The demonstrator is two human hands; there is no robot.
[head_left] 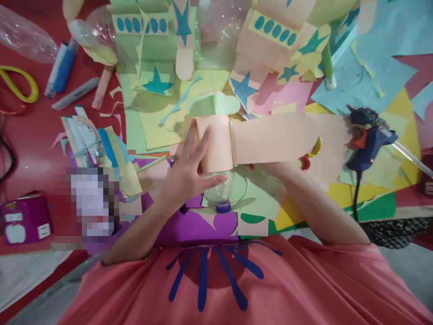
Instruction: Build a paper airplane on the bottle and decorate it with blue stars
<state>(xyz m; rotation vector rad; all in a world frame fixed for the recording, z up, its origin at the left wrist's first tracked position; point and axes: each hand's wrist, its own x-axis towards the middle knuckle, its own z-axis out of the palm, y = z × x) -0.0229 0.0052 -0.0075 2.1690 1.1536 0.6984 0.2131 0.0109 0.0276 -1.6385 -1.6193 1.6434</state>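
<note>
A clear plastic bottle (218, 189) with a purple cap (223, 206) lies with its cap toward me. Peach paper (218, 146) is wrapped around its body, and a long peach strip (274, 137) stretches off to the right. My left hand (184, 176) grips the wrapped bottle from the left, its fingers over the paper and its thumb near the neck. Under the strip's lower edge is my right hand (275, 169); the paper hides most of its fingers. Pale green rounded paper pieces (213, 104) sit at the bottle's far end.
A blue glue gun (367, 140) lies at the right, its cord running toward me. Decorated paper-covered bottles (152, 45) stand at the back. Markers (64, 67), yellow-handled scissors (23, 83) and a purple box (27, 219) are at the left. Coloured paper and scraps cover much of the red table.
</note>
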